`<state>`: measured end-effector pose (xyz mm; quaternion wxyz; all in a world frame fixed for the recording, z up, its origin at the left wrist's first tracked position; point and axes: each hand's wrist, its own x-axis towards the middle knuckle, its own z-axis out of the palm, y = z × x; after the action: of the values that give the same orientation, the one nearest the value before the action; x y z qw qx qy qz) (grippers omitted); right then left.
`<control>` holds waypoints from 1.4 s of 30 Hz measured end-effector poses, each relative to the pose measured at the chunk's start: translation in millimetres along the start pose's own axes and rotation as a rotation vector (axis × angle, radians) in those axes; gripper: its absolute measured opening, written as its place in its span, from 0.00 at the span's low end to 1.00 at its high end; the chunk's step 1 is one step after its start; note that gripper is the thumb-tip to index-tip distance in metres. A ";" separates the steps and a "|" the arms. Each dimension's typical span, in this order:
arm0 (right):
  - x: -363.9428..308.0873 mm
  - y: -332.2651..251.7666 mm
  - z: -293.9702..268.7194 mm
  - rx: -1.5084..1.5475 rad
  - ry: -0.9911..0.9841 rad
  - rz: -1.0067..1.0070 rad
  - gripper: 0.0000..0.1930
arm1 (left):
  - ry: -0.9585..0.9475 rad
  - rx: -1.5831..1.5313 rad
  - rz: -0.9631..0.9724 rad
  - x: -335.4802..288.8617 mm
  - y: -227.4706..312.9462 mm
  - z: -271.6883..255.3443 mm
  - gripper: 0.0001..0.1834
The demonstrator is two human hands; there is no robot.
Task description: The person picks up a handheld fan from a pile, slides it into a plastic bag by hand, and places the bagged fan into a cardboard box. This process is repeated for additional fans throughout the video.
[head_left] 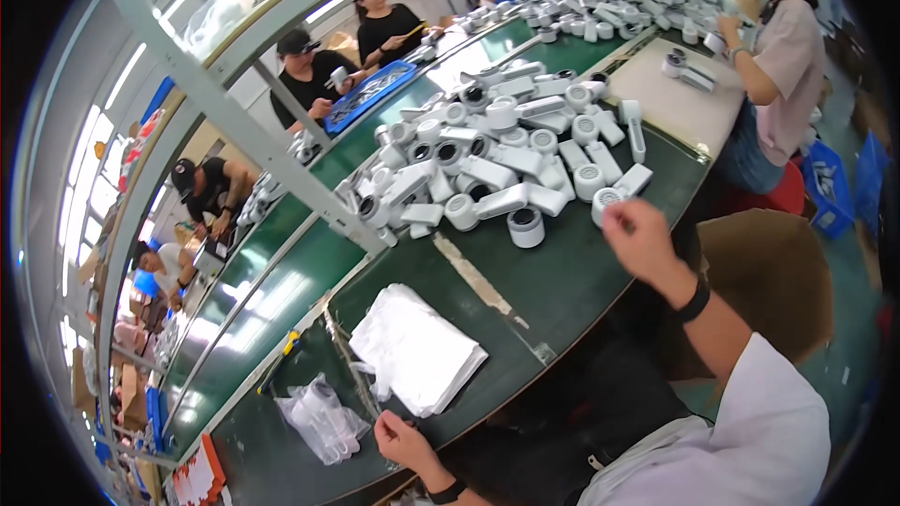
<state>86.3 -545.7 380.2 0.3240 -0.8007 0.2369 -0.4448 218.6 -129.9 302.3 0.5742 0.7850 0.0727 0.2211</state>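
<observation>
My right hand [642, 239] is at the right edge of the green table, its fingers curled. They are against or just in front of a white handheld fan [607, 199] at the near right corner of a big pile; the fingertips hide the contact. The pile [506, 145] is of white fans with round grilled heads and flat handles. Low in the view, my left hand [403, 440] has its fingers pinched together near the table's front edge; what they hold, if anything, is too small to make out. Beside it lies a stack of thin white bags [412, 347].
A crumpled clear plastic bag [322, 419] and a yellow cutter [292, 339] lie left of the stack. A metal shelf post [253, 141] rises at left. An open cardboard box [769, 272] stands below right. Several co-workers sit along the line; one person [783, 66] is at right.
</observation>
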 end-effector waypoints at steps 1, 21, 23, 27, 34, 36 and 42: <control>14.3 19.2 -12.7 -0.145 0.066 -0.008 0.10 | -0.006 0.006 -0.012 0.4 0.8 0.8 0.15; -0.6 12.2 3.3 0.538 -0.566 0.267 0.21 | -0.219 0.167 0.716 -19.1 90.2 10.0 0.06; -23.9 -16.4 16.4 1.014 -0.682 0.547 0.19 | -0.302 0.275 0.785 -15.5 107.4 30.6 0.07; -62.3 -39.7 56.5 1.201 -0.758 0.664 0.18 | -0.507 0.594 0.727 -11.5 96.7 48.4 0.10; -87.1 -25.4 83.9 1.287 -0.780 0.632 0.19 | -0.551 0.629 0.621 -5.2 82.5 52.2 0.10; -88.1 -25.4 82.0 1.279 -0.765 0.652 0.19 | -0.561 0.615 0.591 -3.2 82.3 50.8 0.10; -87.7 -25.3 80.5 1.256 -0.778 0.632 0.19 | -0.608 0.517 0.471 0.8 85.5 50.7 0.09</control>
<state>115.2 -445.1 317.9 0.8838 -0.4614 0.0279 -0.0716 229.2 -201.9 370.0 0.2891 0.9267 -0.2264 0.0798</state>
